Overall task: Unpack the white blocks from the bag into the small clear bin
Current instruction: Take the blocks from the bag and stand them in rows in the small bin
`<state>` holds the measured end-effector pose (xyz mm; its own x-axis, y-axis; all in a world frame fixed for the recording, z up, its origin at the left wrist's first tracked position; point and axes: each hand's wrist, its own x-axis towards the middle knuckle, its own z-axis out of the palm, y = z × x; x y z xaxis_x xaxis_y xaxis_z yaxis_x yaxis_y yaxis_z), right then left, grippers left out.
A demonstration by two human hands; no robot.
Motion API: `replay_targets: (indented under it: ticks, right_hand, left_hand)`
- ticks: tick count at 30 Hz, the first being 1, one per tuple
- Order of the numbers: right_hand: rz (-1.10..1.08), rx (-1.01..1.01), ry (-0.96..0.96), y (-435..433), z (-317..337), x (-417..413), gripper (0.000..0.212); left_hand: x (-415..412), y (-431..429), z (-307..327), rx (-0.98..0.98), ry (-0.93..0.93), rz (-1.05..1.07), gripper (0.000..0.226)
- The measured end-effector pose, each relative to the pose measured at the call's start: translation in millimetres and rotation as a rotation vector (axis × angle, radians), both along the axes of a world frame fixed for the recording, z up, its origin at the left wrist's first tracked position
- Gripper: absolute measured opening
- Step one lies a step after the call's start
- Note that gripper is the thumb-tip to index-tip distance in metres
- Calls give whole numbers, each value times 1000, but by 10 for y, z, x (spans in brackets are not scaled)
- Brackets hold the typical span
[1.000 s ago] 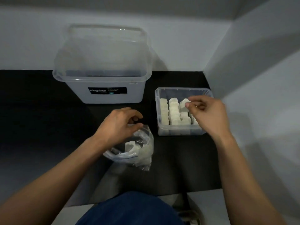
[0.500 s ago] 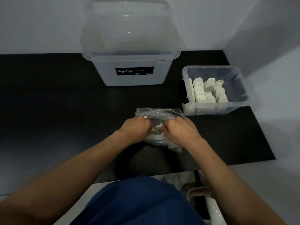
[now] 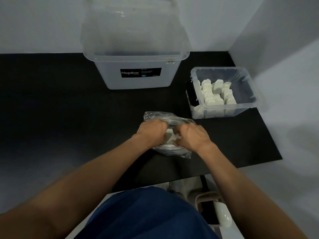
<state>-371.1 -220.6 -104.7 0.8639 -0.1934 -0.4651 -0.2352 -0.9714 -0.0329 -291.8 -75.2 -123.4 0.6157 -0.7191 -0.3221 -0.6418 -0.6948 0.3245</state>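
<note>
Left hand: my left hand [image 3: 151, 131] is at the left side of the bag's mouth. Its fingers curl down over the plastic edge and grip it, with the fingertips hidden inside.
Right hand: my right hand [image 3: 193, 138] is at the right side of the mouth, knuckles up. Its fingers bend down into the bag against the blocks there, but I cannot tell whether they have closed on one.
Hands: they are just beside each other, with a narrow gap between them.
Bag: the clear, crumpled bag [image 3: 170, 118] lies on the black mat [image 3: 69, 109] in front of me, its mouth open between my hands.
Bagged blocks: a few bagged blocks [image 3: 170, 137] show white in the gap between my hands.
Small clear bin: the small clear bin [image 3: 248, 87] sits open-topped on the mat, beyond the bag and to its right. It is apart from the bag and near the right wall [image 3: 284, 83].
White blocks: the white blocks [image 3: 217, 94] stand in rows toward the bin's left side.
Large clear tub: the large clear tub [image 3: 136, 81] stands at the back by the wall, left of the small bin and apart from it. Its black label [image 3: 140, 72] reads Megabox.
Lap: my blue clothing [image 3: 146, 213] fills the lower edge.
</note>
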Motion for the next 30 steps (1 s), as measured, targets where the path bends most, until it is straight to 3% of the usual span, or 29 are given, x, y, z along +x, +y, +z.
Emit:
replay_targets:
  ticks: [4, 9, 15, 18, 22, 27, 30]
  right_hand:
    - [-67, 77, 4, -51, -16, -16, 42]
    - [-90, 133, -24, -117, -24, 3, 35]
    - [-1, 92, -61, -76, -64, 9, 38]
    - [20, 101, -76, -87, -66, 20, 23]
    - [-12, 159, -81, -129, -63, 32, 14]
    - [-90, 243, -183, -174, -21, 83, 18]
    - [-160, 394, -202, -172, -42, 96, 40]
  left_hand:
    - [-6, -91, -56, -47, 9, 10, 23]
    - [9, -148, -34, -93, 91, 81, 8]
    - [93, -94, 38, -122, 77, 72, 21]
    - [177, -35, 74, -165, 33, 106, 15]
    - [281, 88, 139, -243, 133, 159, 15]
    - [316, 198, 193, -329, 242, 214, 7]
    - [322, 229, 191, -325, 280, 229, 10]
